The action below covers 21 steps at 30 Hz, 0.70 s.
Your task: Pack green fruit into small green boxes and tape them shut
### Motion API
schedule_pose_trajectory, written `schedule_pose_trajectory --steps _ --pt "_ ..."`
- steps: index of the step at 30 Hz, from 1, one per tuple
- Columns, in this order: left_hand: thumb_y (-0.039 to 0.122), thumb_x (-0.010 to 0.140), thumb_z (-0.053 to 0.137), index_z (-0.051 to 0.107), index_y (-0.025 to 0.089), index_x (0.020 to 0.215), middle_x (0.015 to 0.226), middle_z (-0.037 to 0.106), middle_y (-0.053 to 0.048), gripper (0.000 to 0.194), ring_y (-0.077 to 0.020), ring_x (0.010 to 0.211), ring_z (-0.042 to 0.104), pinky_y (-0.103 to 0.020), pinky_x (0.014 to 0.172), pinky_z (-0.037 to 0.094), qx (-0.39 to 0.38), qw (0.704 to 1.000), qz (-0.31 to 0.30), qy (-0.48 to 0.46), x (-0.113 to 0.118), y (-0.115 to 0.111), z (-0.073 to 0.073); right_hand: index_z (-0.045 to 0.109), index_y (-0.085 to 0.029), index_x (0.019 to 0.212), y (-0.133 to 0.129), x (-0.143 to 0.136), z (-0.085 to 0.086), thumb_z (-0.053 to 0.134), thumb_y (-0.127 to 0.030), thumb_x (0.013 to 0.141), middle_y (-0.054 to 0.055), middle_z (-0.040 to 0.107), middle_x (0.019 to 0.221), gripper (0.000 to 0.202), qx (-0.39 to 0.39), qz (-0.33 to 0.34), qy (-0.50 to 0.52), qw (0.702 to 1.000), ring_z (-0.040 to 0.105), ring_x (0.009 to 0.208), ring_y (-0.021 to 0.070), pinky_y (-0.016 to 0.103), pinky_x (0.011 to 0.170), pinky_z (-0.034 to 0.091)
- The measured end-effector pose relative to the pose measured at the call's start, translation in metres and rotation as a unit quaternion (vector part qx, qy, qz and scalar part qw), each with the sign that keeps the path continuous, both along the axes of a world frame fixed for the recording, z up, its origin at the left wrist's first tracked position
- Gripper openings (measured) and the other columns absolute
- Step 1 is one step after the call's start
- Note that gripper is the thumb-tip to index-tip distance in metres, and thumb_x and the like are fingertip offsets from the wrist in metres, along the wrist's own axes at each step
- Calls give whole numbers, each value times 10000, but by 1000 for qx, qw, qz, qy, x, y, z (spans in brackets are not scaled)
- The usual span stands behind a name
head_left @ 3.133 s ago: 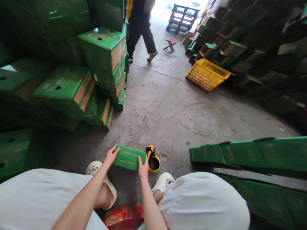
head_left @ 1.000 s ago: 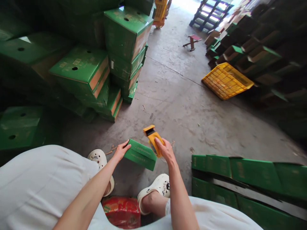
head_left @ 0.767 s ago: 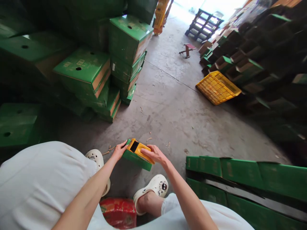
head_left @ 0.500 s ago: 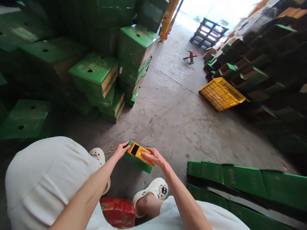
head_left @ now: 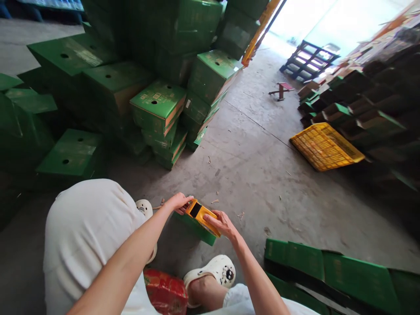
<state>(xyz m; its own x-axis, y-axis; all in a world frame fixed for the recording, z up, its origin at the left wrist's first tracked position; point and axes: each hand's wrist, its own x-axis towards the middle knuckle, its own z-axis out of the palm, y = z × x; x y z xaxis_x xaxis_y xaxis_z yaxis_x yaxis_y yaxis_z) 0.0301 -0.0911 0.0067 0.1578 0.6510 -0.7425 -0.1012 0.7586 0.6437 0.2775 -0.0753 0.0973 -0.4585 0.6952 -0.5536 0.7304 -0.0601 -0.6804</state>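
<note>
I have the right hand (head_left: 224,223) clasped around the yellow dispenser (head_left: 204,215); its long axis slants from there toward the left hand (head_left: 179,202), over the green box (head_left: 208,238). The left hand curls beside its far end; whether it pinches anything, I cannot tell.

The right hand (head_left: 223,222) has its fingers around an orange tape dispenser (head_left: 198,211) set along a small green carton (head_left: 207,238). The left hand (head_left: 179,202) meets the dispenser's front end, its fingers partly hidden. Below, a red package (head_left: 166,292) lies beside a white clog (head_left: 212,270). Green cartons with round holes (head_left: 159,105) are stacked on the left; a yellow plastic crate (head_left: 324,146) sits tilted on the concrete floor (head_left: 249,166), near a stool with a red seat (head_left: 285,86).
</note>
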Motion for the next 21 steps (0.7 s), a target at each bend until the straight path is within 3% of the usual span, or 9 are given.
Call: schedule_pose_trajectory --steps 3,7,15,21 --pt "618 726 839 781 186 792 779 811 -61 441 -234 729 761 -323 693 619 2 999 -11 -47 1 -5 11 626 -175 757 -2 -1 2 591 -792 811 -26 491 646 620 3 1 -6 1000 406 616 126 247 545 289" --pt "516 660 896 768 191 777 802 807 -47 368 -207 754 749 -304 713 611 6 997 -19 -73 -5 -8 16 617 -176 740 -2 -2 5 590 -772 822 -26 488 649 603 11 3 -15 1000 402 618 125 251 544 272" --pt "486 637 910 766 190 787 682 759 -12 362 -187 720 734 -304 738 590 26 999 -1 -38 -3 -7 4 627 -173 744 3 -4 3 590 -735 844 -27 513 660 572 28 17 -38 999 428 635 130 250 553 278" --pt "443 707 852 779 164 770 690 757 -25 296 -188 719 715 -272 679 562 93 995 24 34 8 -3 -6 570 -190 700 6 -6 -2 577 -746 850 -29 479 655 576 48 27 -60 997 427 637 131 255 554 261"
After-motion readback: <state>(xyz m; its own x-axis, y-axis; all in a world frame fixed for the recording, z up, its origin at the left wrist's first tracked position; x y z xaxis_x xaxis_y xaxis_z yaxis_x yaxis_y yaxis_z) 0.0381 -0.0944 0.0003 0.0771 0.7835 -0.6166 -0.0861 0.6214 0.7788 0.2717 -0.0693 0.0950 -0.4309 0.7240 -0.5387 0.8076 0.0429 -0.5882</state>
